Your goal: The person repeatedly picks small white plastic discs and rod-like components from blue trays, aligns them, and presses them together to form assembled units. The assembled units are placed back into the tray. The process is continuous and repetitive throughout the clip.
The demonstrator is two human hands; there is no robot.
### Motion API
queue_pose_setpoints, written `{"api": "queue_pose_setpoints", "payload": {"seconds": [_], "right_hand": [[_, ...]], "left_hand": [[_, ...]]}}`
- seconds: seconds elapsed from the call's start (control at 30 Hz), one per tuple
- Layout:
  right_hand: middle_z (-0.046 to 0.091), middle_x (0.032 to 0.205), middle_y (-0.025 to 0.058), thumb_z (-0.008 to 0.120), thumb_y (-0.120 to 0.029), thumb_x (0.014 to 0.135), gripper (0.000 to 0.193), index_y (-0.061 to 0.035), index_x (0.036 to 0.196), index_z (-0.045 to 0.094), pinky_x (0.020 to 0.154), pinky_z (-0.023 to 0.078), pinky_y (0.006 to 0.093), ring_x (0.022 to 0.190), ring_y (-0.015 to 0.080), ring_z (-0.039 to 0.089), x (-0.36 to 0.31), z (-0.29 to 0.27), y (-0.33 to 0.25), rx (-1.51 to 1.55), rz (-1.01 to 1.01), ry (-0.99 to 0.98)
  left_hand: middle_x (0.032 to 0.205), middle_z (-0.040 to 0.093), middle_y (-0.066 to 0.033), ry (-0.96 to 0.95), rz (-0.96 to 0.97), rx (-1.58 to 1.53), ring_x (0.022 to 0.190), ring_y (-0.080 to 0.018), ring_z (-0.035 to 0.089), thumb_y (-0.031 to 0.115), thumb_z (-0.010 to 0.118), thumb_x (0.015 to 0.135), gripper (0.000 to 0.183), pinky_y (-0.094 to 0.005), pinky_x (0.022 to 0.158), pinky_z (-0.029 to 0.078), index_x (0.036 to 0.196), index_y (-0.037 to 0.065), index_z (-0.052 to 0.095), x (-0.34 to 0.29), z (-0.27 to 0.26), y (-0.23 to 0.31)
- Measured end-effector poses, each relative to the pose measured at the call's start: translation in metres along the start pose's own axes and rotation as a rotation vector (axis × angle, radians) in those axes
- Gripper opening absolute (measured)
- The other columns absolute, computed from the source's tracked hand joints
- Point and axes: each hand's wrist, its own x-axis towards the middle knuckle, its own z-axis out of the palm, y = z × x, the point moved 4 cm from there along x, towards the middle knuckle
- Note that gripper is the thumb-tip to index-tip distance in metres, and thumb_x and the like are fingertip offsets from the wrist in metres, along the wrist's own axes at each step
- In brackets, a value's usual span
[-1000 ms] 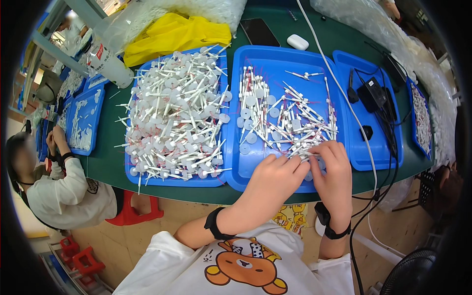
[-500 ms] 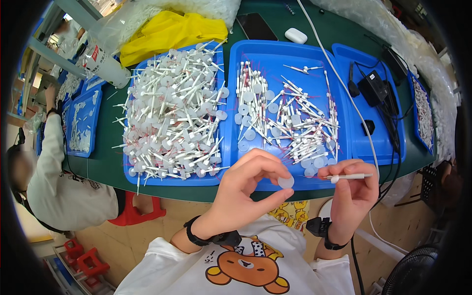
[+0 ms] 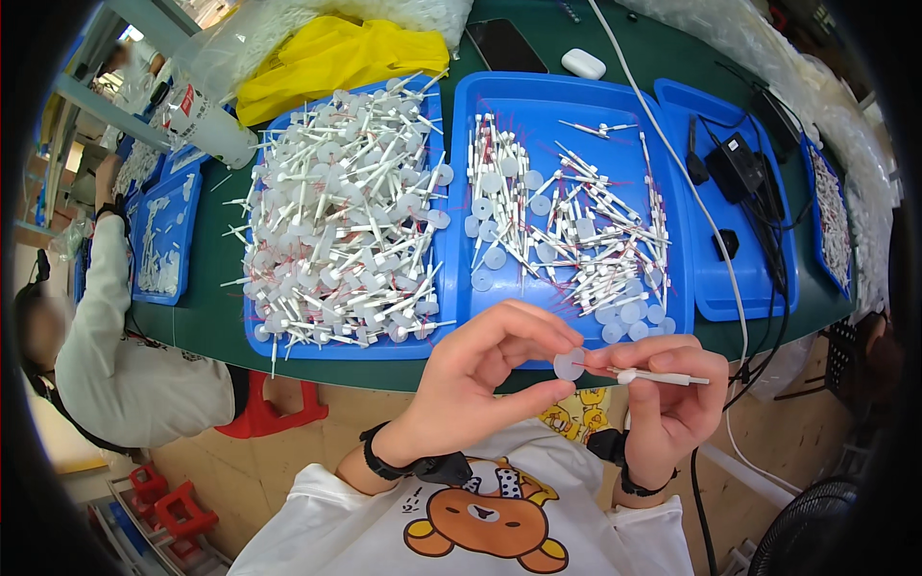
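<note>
Between thumb and fingers, my left hand [image 3: 490, 374] pinches a round translucent disc [image 3: 569, 364] on edge. A thin white plastic stick [image 3: 667, 377] with a small collar and a fine red thread lies across the fingers of my right hand [image 3: 672, 394], held by its thumb. The red thread reaches the face of the disc; whether it passes through I cannot tell. Both hands are above the front edge of a blue tray [image 3: 687, 192] with loose discs and several sticks [image 3: 595, 206] with red threads.
A second blue tray [image 3: 445, 274] on the left is heaped with sticks and discs [image 3: 336, 221]. The right-hand tray [image 3: 759, 305] holds a black adapter [image 3: 734, 168]; a white cable [image 3: 663, 130] crosses it. Behind are a yellow bag [image 3: 346, 67], a phone [image 3: 506, 45] and a cup [image 3: 216, 130]. Another person [image 3: 134, 374] sits left.
My right hand has moved left with the stick, bringing the red thread against the disc. The disc in my left hand has shifted slightly right and turned more edge-on.
</note>
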Motion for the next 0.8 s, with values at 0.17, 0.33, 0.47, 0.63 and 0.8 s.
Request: {"api": "queue_pose_setpoints", "payload": {"seconds": [0.17,0.33,0.47,0.63,0.8], "right_hand": [[0.065,0.101,0.0247,0.057,0.018,0.087,0.028,0.0036,0.109,0.047,0.085,0.061,0.0439,0.094,0.0343,0.071,-0.0007,-0.0003,0.0014,-0.006,0.035,0.000],[0.065,0.100,0.0246,0.059,0.017,0.087,0.028,0.0035,0.109,0.047,0.084,0.061,0.0437,0.092,0.0337,0.071,-0.0013,-0.0022,0.0007,-0.008,0.053,0.015],[0.065,0.101,0.0248,0.058,0.016,0.088,0.027,0.0033,0.109,0.047,0.083,0.061,0.0435,0.092,0.0338,0.071,-0.0023,-0.0029,0.0000,-0.052,0.021,-0.004],[0.064,0.102,0.0251,0.059,0.016,0.087,0.029,0.0034,0.109,0.047,0.083,0.061,0.0435,0.093,0.0345,0.071,-0.0035,-0.0018,0.0011,0.006,0.005,0.012],[0.064,0.104,0.0255,0.062,0.018,0.083,0.032,0.0035,0.109,0.049,0.084,0.061,0.0433,0.096,0.0351,0.071,-0.0038,0.0027,-0.0005,0.043,0.002,-0.016]], "left_hand": [[0.122,0.060,-0.0152,0.020,-0.021,0.001,0.118,-0.0223,0.060,-0.012,0.071,0.083,0.038,-0.0347,0.098,0.051,0.118,-0.003,0.057,-0.0014,-0.0030,-0.0001],[0.121,0.062,-0.0167,0.027,-0.063,-0.040,0.118,-0.0239,0.060,-0.011,0.072,0.083,0.036,-0.0358,0.097,0.051,0.116,-0.004,0.059,-0.0023,-0.0029,0.0006],[0.116,0.063,-0.0200,0.039,-0.087,0.007,0.116,-0.0275,0.062,-0.015,0.075,0.076,0.037,-0.0409,0.101,0.050,0.109,-0.004,0.061,-0.0022,-0.0023,0.0040],[0.120,0.061,-0.0174,0.011,-0.072,-0.024,0.119,-0.0245,0.060,-0.012,0.072,0.082,0.032,-0.0372,0.102,0.050,0.111,-0.005,0.061,-0.0030,-0.0017,0.0010],[0.121,0.060,-0.0206,0.018,-0.093,-0.100,0.118,-0.0267,0.060,-0.014,0.073,0.079,0.036,-0.0391,0.101,0.050,0.111,-0.005,0.060,-0.0041,-0.0016,0.0001]]}}
